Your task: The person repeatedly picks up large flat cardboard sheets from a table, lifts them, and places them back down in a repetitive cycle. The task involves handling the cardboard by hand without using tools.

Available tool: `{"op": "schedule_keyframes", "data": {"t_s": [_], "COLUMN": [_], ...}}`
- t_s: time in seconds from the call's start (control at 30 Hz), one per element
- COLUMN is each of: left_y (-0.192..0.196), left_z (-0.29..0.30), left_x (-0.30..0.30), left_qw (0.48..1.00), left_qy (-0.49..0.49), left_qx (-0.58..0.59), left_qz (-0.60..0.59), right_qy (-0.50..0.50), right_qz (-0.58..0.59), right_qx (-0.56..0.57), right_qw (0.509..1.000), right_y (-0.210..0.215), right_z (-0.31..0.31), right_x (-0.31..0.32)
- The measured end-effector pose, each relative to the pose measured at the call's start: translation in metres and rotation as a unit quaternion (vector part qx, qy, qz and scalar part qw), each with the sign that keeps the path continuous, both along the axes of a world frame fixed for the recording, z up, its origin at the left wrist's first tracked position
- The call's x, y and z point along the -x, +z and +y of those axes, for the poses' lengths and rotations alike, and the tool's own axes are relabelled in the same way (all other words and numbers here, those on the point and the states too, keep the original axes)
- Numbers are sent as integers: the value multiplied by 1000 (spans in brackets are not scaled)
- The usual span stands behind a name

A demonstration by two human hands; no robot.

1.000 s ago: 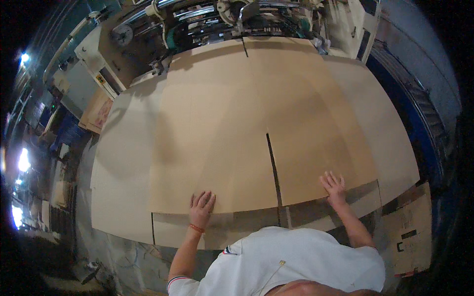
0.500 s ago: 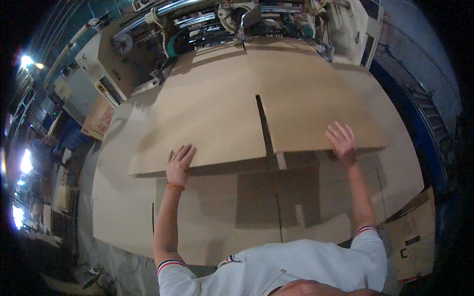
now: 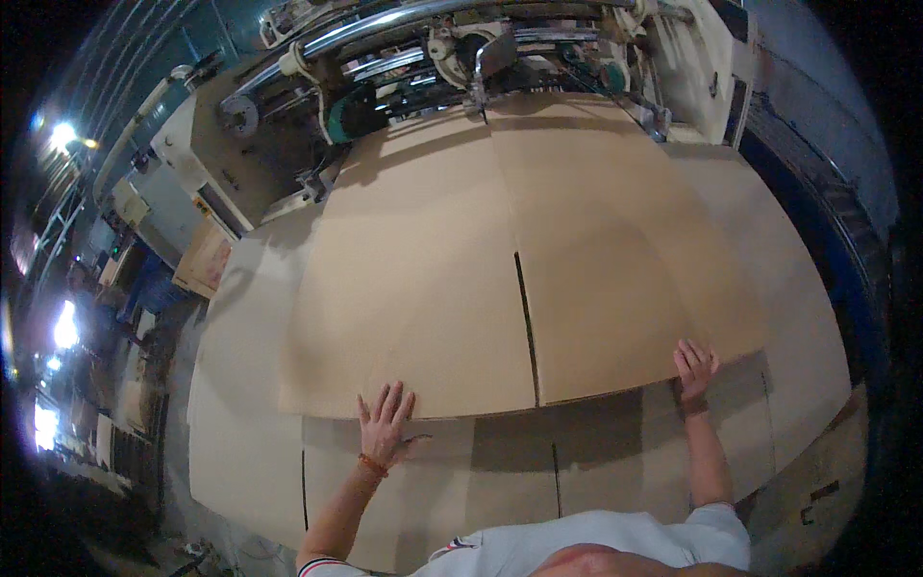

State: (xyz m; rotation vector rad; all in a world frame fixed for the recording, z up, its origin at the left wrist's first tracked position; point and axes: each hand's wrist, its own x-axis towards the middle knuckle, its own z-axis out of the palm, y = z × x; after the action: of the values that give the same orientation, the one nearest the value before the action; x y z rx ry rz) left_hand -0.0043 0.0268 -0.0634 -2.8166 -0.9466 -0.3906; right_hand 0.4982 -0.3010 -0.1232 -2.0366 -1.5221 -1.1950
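Observation:
A large brown cardboard sheet (image 3: 423,279) reaches from the machine toward me, a dark slot (image 3: 526,327) running into it from its near edge. Spread fingers of my left hand (image 3: 386,423) rest on that edge, left of the slot, with the thumb apart. My right hand (image 3: 694,373) has its fingers bent over the edge near the right corner; its thumb is hidden. Beneath lies more cardboard (image 3: 423,486), paler and slotted, extending past the upper sheet on the left, right and near sides.
Across the far side stands a machine with metal rollers (image 3: 385,34), flanked by pale housings (image 3: 687,72). A dark blue rail structure (image 3: 798,202) runs along the right. More cardboard (image 3: 817,490) is at the lower right, and a carton (image 3: 204,258) stands at the left.
The upper sheet's near edge has come closer to me and lower, and its slot has narrowed. Both hands have moved nearer with it; my left fingers are more spread.

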Motion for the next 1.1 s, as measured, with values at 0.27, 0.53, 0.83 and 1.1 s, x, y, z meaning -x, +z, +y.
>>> {"op": "schedule_keyframes", "data": {"t_s": [0.27,0.53,0.83,1.1], "left_y": [-44,2,33,15], "left_z": [70,209,322,312], "left_x": [-63,-137,-222,-216], "left_qw": [993,986,991,971], "left_qy": [44,56,106,129], "left_qx": [-61,-138,-74,-171], "left_qz": [-88,-71,-24,105], "right_qy": [16,48,-89,-107], "right_qz": [28,-3,12,83], "right_qx": [-2,-36,-33,39], "right_qw": [999,998,995,990], "right_y": [6,55,52,38], "right_z": [58,185,315,311], "right_x": [-58,-151,-223,-178]}}
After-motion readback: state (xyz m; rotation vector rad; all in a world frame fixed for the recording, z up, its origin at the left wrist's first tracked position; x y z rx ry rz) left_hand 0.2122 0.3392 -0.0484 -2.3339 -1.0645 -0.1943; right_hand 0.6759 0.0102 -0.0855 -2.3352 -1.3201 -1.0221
